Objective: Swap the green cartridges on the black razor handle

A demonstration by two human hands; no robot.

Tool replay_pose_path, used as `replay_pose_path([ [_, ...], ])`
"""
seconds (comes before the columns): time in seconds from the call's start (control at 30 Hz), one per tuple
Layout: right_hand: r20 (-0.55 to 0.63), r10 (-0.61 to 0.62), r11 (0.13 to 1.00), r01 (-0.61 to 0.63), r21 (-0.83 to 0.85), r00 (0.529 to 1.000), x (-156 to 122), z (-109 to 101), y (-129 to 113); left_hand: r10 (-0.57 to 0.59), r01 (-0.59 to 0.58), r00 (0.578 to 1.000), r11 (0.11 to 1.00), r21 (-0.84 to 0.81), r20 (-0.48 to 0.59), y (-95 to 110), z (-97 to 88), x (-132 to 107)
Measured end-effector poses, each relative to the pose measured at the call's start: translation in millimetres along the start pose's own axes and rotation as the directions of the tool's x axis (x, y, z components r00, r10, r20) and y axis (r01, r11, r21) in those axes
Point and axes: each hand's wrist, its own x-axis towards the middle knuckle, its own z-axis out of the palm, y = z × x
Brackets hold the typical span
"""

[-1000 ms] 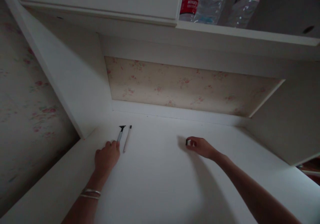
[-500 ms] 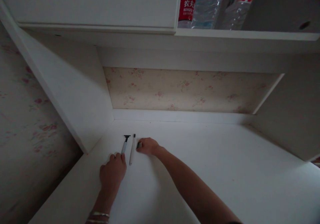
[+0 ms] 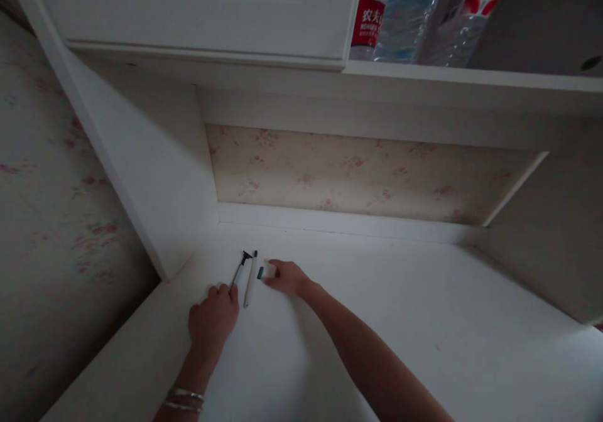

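My left hand [image 3: 215, 314] is closed on the handle of a razor [image 3: 238, 272], whose black head points away from me on the white desktop. Just right of the razor lies a slim white toothbrush [image 3: 250, 281] with a dark bristle end, touched by neither hand. My right hand [image 3: 287, 277] pinches a small white object with a dark green end [image 3: 267, 271], beside the toothbrush. Its kind is unclear, as my fingers cover part of it.
White side panels [image 3: 141, 158] frame the desktop [image 3: 377, 321]. Overhead, a shelf [image 3: 471, 78] holds several plastic bottles [image 3: 407, 17] beside a cabinet door [image 3: 207, 23]. Floral wallpaper [image 3: 353, 171] shows at the back.
The razor has turned so its head tilts toward the toothbrush. My right hand has shifted slightly right, and more of the small white object shows. The camera view has tilted a little.
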Motion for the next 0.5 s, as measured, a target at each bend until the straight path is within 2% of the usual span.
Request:
replay_pose_path([
  [0.17, -0.109, 0.006, 0.989, 0.011, 0.15, 0.994, -54, -3, 12, -0.02, 0.02, 0.999, 1.0, -0.024, 0.027, 2, 1.4, 1],
  [0.3, -0.164, 0.034, 0.969, 0.008, 0.247, 0.986, -107, -8, 20, -0.004, 0.004, 1.0, 1.0, -0.004, -0.005, 0, 3.5, -1],
  [0.4, -0.25, 0.086, 0.898, 0.034, 0.439, 0.964, -142, -24, 14, 0.005, -0.004, 0.998, 1.0, 0.008, -0.067, -2, 4.5, 0],
  [0.5, -0.373, 0.121, 0.839, 0.107, 0.534, 0.92, -180, -55, -3, 0.032, -0.059, 0.987, 0.983, -0.173, -0.155, 2, -3.3, 1],
])
